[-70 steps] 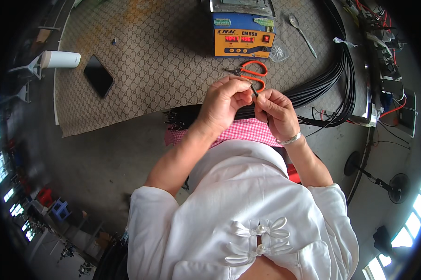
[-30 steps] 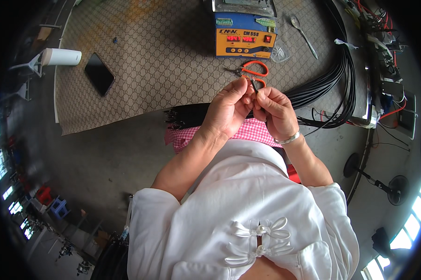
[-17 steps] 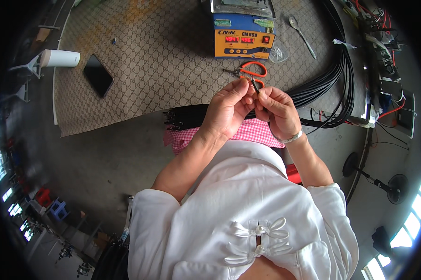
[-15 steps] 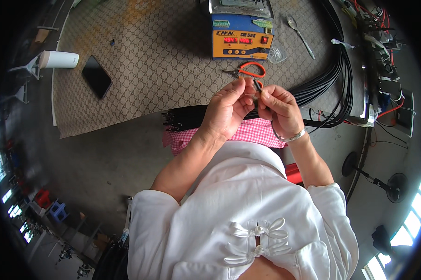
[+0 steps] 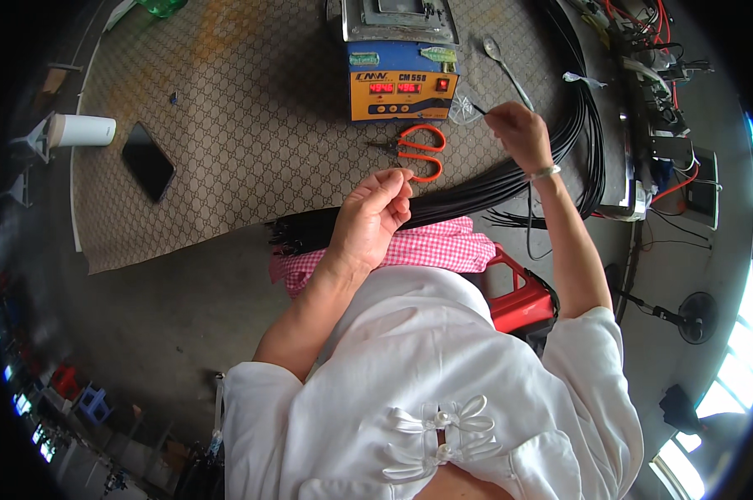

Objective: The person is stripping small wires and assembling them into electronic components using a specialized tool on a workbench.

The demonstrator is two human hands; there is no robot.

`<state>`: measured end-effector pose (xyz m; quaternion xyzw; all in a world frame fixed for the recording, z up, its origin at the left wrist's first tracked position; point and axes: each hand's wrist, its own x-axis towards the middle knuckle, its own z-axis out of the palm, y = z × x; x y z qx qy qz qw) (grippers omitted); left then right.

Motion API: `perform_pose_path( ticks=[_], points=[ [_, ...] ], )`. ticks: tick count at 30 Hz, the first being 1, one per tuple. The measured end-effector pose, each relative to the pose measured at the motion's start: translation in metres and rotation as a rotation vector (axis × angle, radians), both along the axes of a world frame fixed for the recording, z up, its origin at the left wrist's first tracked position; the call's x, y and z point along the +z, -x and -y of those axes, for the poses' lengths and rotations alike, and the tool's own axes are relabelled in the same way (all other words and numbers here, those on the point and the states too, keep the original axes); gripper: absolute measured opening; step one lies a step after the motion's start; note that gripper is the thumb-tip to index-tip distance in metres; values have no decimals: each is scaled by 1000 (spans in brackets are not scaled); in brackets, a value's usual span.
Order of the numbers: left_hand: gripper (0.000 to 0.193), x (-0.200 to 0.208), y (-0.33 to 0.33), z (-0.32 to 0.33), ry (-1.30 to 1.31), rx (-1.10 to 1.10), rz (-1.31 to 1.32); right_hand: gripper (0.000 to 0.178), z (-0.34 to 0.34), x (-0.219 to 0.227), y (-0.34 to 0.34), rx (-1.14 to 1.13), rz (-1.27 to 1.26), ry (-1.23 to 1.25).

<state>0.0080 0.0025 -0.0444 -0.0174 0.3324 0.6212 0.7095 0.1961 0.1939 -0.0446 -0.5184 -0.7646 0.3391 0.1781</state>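
My right hand [image 5: 522, 137] is closed on a thin black cable [image 5: 531, 223]. Its short end pokes out past my fingertips toward a clear plastic bag, and the rest hangs below the wrist in a loop. My left hand [image 5: 370, 218] is closed, thumb against forefinger; anything between them is too small to make out. Just beyond its fingertips lie orange-handled scissors [image 5: 422, 156], their blades pointing left. Behind my hands a thick bundle of black cables [image 5: 468, 193] runs along the near table edge, its cut ends at the left, and curves away up the right side.
A blue and orange heating unit [image 5: 401, 96] with a red display and metal top stands at the back. Beside it are the clear plastic bag [image 5: 466, 108] and a spoon [image 5: 508, 71]. A phone [image 5: 149, 162] and a white cup [image 5: 85, 131] lie on the left of the patterned tablecloth [image 5: 251, 142].
My hands have come apart. The right one moved right and away from me with the cable; the left drew back slightly. The scissors now show fully. The whole view has shifted a little.
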Motion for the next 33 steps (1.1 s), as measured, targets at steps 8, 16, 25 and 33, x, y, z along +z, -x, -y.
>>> perform_pose_path(
  ticks=[8,16,25,33],
  points=[
    [15,-5,0,3,42,-28,-20,13,-28,-8,9,122,419,-230],
    [15,-8,1,4,59,-65,-35,16,-33,-13,8,150,457,-233],
    [14,-8,2,5,62,-90,-17,14,-30,-1,-6,-43,-43,314],
    [12,-12,2,7,78,-99,-11,6,-23,-20,0,159,296,-469]
  ],
)
